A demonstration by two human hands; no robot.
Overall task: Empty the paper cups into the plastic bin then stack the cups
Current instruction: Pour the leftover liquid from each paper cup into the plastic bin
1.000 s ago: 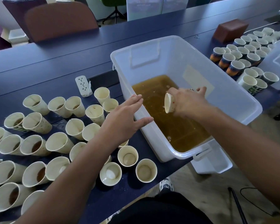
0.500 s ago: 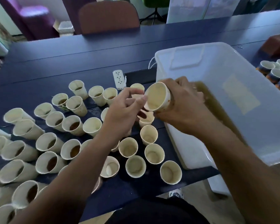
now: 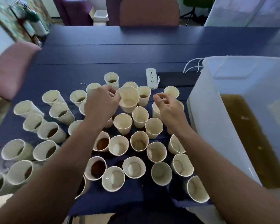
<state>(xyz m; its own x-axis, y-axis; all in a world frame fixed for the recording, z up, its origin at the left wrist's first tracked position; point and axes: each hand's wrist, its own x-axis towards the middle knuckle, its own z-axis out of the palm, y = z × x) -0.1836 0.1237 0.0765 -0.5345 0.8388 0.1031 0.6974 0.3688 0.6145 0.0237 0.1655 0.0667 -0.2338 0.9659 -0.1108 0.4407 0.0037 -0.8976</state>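
The left hand (image 3: 102,102) is gripping an emptied cup (image 3: 128,99) mid-table, the right hand (image 3: 166,107) hanging loosely curled and empty, while many left-side cups (image 3: 52,132) are awaiting the plastic bin (image 3: 233,97) at the right edge.

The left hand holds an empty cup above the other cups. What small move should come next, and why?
Probably lower the held cup into one of the empty cups standing just below it, such as the empty cup, to start a stack. The left hand pinches it by the rim, it looks emptied, and the right hand holds nothing, so it could steady the lower cup.
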